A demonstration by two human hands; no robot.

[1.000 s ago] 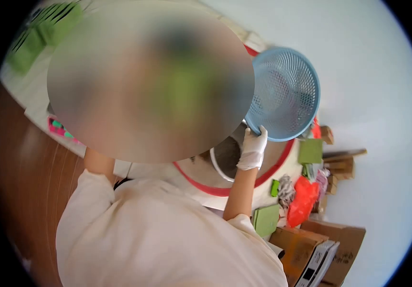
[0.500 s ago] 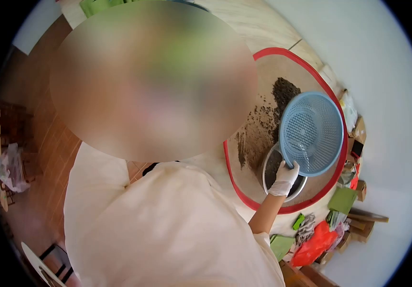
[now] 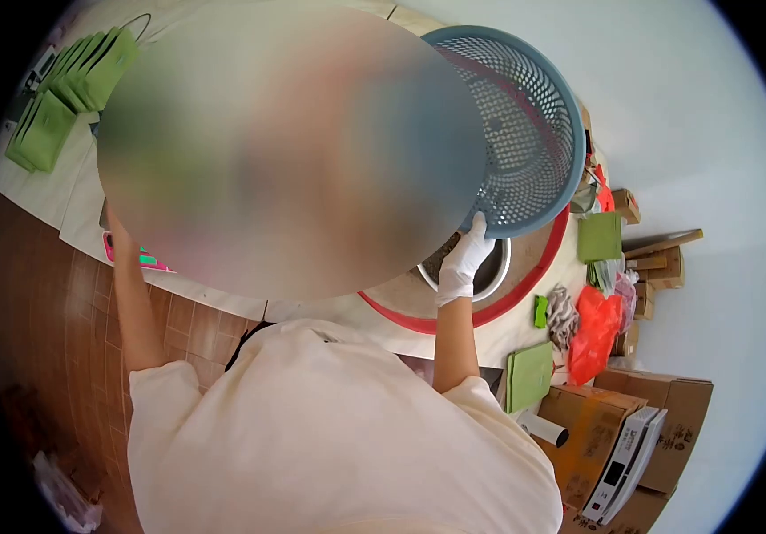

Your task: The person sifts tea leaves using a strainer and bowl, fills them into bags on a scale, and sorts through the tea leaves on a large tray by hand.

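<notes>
My right hand [image 3: 466, 258], in a white glove, grips the near rim of a blue plastic colander [image 3: 534, 142]. The colander is tilted, its perforated inside facing me, and its left part is covered by a large blur. Below it, partly hidden by my hand, is a round metal bowl [image 3: 504, 271] with dark, soil-like material in it. The bowl stands on a tan mat with a red rim [image 3: 525, 294]. My left forearm [image 3: 134, 311] reaches forward on the left, but the blur hides its hand.
Green bags [image 3: 89, 71] stand at the far left of the pale table. On the right lie a red plastic bag [image 3: 595, 334], green packets [image 3: 528, 374] and a striped cloth [image 3: 563, 316]. Cardboard boxes [image 3: 579, 436] and a white device [image 3: 623, 463] are at lower right, near the wall.
The colander has been raised off the mat area and tilted in my right hand, and looks larger. My left forearm has come into sight. The view has shifted.
</notes>
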